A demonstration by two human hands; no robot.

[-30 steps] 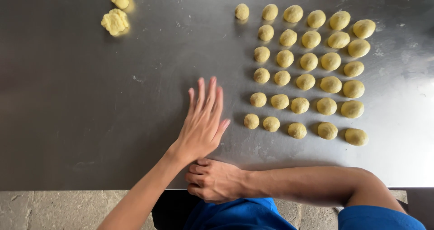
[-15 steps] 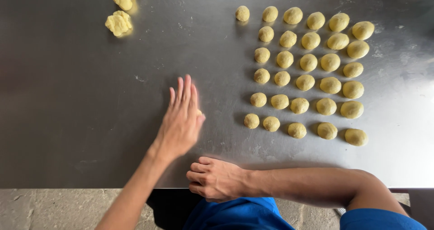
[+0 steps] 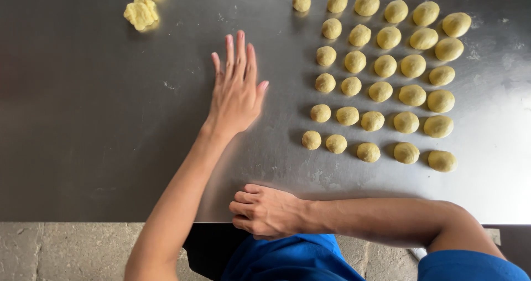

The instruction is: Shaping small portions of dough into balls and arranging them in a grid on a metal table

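The left hand point(image 3: 237, 93) is pressed flat on the table point(image 3: 83, 121), fingers spread, whatever lies beneath hidden. The right hand point(image 3: 265, 210) is loosely curled, empty, at the table edge. Rowed dough balls point(image 3: 381, 65) just beside could be knocked by a wide sweep.

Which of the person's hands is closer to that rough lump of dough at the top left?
Left. The left hand lies flat on the table, right of and below the rough dough lump; the right hand rests at the table's near edge, far below.
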